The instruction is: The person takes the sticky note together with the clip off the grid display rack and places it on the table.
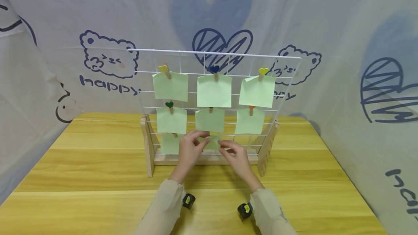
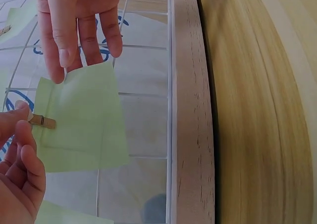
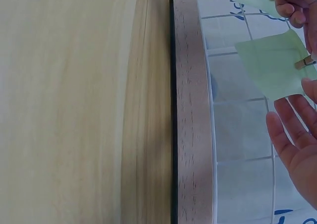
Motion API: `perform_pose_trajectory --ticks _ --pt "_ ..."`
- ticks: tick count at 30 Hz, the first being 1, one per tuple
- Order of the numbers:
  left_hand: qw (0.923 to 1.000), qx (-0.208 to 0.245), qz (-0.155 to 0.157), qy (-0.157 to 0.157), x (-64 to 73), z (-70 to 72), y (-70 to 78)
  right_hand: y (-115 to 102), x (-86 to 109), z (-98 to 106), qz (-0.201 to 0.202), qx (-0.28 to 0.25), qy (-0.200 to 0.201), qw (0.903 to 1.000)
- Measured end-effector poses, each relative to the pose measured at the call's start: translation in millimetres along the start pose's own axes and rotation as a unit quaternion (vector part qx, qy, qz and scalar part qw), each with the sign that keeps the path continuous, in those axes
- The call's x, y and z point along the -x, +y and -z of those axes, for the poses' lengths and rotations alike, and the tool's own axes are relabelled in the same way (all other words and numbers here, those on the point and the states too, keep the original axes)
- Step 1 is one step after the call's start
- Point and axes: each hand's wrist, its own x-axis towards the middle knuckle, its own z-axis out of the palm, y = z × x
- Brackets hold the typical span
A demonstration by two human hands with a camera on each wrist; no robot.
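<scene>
In the head view my left hand point(image 1: 192, 148) is at the bottom middle green note point(image 1: 213, 143). In the left wrist view the left hand point(image 2: 20, 169) pinches the heart-topped end of a small wooden clothespin point(image 2: 43, 121), whose tip overlaps the green note point(image 2: 84, 120). My right hand point(image 1: 236, 155) is at the note's right edge. Its fingers point(image 3: 287, 117) are extended, fingertips at the paper's edge, thumb apart from them. The note lies against a white wire grid point(image 1: 213, 53). The left hand partly covers the note in the head view.
Several green notes point(image 1: 214, 91) hang above in rows from heart clothespins point(image 1: 263, 71). Another note point(image 1: 169, 143) hangs left of the hands. A wooden stand point(image 1: 148, 148) holds the grid on the wooden table point(image 1: 98, 177). A printed cloth point(image 1: 107, 10) hangs behind.
</scene>
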Motion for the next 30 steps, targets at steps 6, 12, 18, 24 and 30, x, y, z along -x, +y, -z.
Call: perform_pose_trajectory --ticks 6,12,18,24,30 --pt "1.0000 -0.004 -0.002 0.002 -0.8 -0.2 -1.6 21 -1.6 -4 -0.012 0.015 0.012 0.9997" --pt "0.9990 -0.034 -0.027 0.015 -1.0 -1.7 -3.5 22 -4.5 -6 -0.020 0.010 0.022 0.9995" --pt "0.9951 -0.061 -0.062 0.046 -1.3 -5.7 -5.3 4 -7.0 -7 -0.014 0.006 0.045 0.9989" --pt "0.9920 -0.064 -0.084 0.068 0.0 -7.1 -7.2 -14 -6.9 -8 -0.012 0.021 0.061 0.9978" --pt "0.9908 -0.047 -0.100 0.079 -0.2 -8.2 -9.3 -10 -7.0 -9 -0.010 0.023 0.071 0.9972"
